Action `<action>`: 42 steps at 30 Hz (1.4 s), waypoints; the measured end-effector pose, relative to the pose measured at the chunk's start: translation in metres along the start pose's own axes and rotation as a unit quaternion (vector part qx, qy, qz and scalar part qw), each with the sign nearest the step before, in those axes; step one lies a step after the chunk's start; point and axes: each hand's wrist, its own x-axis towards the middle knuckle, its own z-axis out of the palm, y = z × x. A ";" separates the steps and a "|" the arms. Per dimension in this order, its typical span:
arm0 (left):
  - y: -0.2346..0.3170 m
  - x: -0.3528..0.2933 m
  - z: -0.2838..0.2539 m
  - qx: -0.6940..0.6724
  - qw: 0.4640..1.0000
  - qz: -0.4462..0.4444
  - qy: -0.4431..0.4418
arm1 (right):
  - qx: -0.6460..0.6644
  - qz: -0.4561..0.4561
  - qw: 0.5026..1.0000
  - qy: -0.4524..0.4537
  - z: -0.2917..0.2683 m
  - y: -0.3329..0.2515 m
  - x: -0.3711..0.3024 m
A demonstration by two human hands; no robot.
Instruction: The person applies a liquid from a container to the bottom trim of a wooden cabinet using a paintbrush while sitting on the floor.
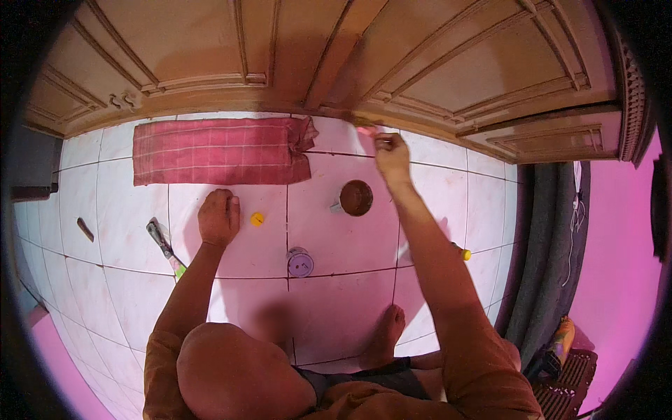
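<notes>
My right hand [392, 152] reaches forward to the foot of the wooden cabinet [294, 98]. Its fingers are closed on what looks like a paintbrush [366, 131], whose pinkish-red part shows against the cabinet's lower edge; the tip is hard to make out. My left hand [219, 217] rests on the floor in a loose fist, with nothing seen in it. Just right of it lies a round yellow cap [257, 219]. Between my arms stands a mug [355, 198] of brown liquid, its handle pointing left. Closer to me is a can with a pale purple top [300, 262].
A red checked cloth [217, 152] lies flat along the cabinet. To the left are a scraper-like tool [159, 238] and a short dark piece [85, 229]. A yellow-capped container [463, 253] is partly behind my right forearm. Dark grey padding [542, 245] lines the right wall.
</notes>
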 end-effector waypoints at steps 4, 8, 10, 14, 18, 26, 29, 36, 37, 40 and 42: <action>-0.004 -0.001 0.002 -0.007 1.000 -0.008 -0.002 | -0.134 0.075 0.986 0.060 -0.070 0.047 0.024; -0.003 -0.005 -0.006 -0.041 0.999 -0.020 -0.003 | -0.223 0.066 0.969 0.090 -0.097 0.021 0.019; 0.001 -0.001 -0.005 -0.044 0.999 -0.011 -0.012 | -0.243 0.068 0.966 0.053 -0.103 0.016 0.021; -0.001 -0.003 -0.008 -0.066 0.997 -0.037 -0.025 | -0.144 0.053 0.988 -0.008 -0.048 -0.054 0.006; -0.007 0.006 -0.020 -0.109 0.987 -0.073 -0.093 | -0.125 0.039 0.989 -0.069 -0.039 -0.074 0.005; 0.054 0.048 -0.109 -0.315 0.929 -0.143 -0.135 | -0.195 -0.026 0.977 -0.079 -0.153 0.038 0.063; 0.161 0.096 -0.171 -0.262 0.945 -0.096 -0.171 | -0.071 -0.063 0.994 -0.049 -0.190 0.119 0.086; 0.368 0.104 -0.170 -0.193 0.951 -0.027 -0.242 | -0.039 -0.055 0.997 -0.040 -0.221 0.119 0.066; 0.383 0.102 -0.160 -0.188 0.933 -0.006 -0.307 | -0.053 -0.039 0.998 -0.024 -0.230 0.131 0.068; 0.420 0.100 -0.114 -0.153 0.877 0.055 -0.452 | 0.026 0.017 0.998 0.057 -0.265 0.176 0.078; 0.427 0.093 -0.081 -0.147 0.859 0.065 -0.487 | -0.011 0.036 0.994 0.105 -0.287 0.208 0.090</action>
